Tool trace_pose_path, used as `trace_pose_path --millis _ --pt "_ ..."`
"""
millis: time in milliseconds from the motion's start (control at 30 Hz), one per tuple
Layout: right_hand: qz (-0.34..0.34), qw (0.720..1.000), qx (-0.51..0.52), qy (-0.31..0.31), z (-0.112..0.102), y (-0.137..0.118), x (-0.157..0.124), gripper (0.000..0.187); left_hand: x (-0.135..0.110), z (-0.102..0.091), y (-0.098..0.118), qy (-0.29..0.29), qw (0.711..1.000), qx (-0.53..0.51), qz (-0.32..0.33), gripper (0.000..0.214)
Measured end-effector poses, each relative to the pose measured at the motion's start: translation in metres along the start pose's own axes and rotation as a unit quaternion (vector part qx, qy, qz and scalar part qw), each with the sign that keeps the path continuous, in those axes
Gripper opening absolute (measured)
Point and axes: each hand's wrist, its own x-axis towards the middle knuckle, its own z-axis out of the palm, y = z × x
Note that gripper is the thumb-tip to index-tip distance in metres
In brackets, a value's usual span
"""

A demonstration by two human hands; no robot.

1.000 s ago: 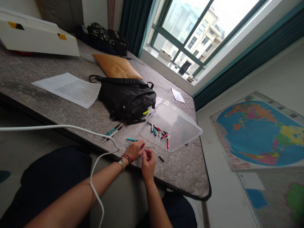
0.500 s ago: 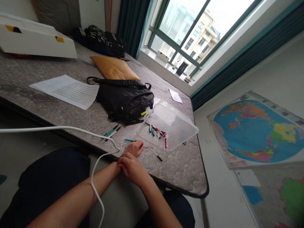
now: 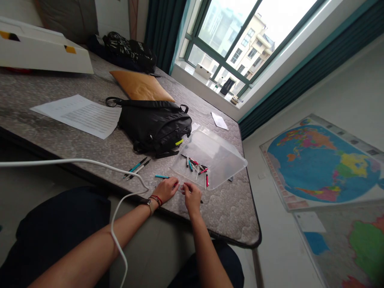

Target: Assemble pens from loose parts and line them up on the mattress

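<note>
My left hand [image 3: 167, 189], with a watch and red bracelets at its wrist, rests near the mattress edge with its fingers curled together. Close by on its right, my right hand [image 3: 192, 196] has thumb and fingers pinched. Something small and pale shows between the two sets of fingertips, too small to name. Just beyond the left hand lies a teal pen piece [image 3: 162, 176]. A clear plastic bin [image 3: 222, 154] lies tipped on its side, with several loose pens and pen parts [image 3: 196, 165] at its opening. The dark tip of a pen shows beside my right hand.
Several pens [image 3: 136, 169] lie left of the hands. Behind are a black backpack [image 3: 156, 124], a printed sheet [image 3: 81, 116], a padded envelope [image 3: 142, 86] and a white box [image 3: 45, 52]. A white cable [image 3: 112, 224] hangs across my left forearm. The mattress [image 3: 237, 216] ends at right.
My right hand has left the left wrist, uncovering the watch and bracelets, and moved up and right to the left fingertips. The view has shifted slightly.
</note>
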Motion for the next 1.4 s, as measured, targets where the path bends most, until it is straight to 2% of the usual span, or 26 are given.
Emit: trace_pose_path --millis 67,200,367,567,800,933,1133,1300,1400 --pt "0.000 1.000 0.006 0.002 -0.005 0.009 0.013 0.014 0.000 0.000 0.002 0.002 1.000 0.005 -0.001 0.009" --pt "-0.017 0.999 -0.006 -0.036 -0.003 0.019 0.022 0.008 0.000 0.000 0.002 -0.001 1.000 0.016 0.001 0.010" --pt "-0.076 0.992 -0.071 -0.075 0.001 0.025 0.023 0.017 0.000 0.002 0.000 -0.006 1.000 0.030 0.006 0.012" --pt "-0.086 0.990 -0.084 -0.069 -0.001 0.024 0.024 0.019 0.000 0.003 -0.001 -0.008 0.999 0.035 0.012 0.012" --pt "-0.136 0.975 -0.154 -0.091 0.001 0.016 0.025 0.022 0.000 0.005 -0.004 -0.006 0.999 0.029 0.015 0.013" --pt "-0.123 0.974 -0.177 -0.076 0.000 0.021 0.024 0.030 -0.001 0.007 -0.007 0.001 1.000 -0.001 0.018 0.016" --pt "-0.116 0.968 -0.212 -0.063 0.004 0.031 0.014 0.025 -0.001 0.011 -0.013 0.011 0.998 -0.051 0.020 0.011" --pt "-0.046 0.990 -0.123 -0.047 0.013 0.039 0.010 0.029 -0.002 0.013 -0.015 0.017 0.998 -0.052 0.017 0.009" --pt "-0.053 0.993 -0.073 -0.070 0.017 0.039 0.007 0.030 -0.002 0.014 -0.016 0.020 0.998 -0.051 0.012 0.012"
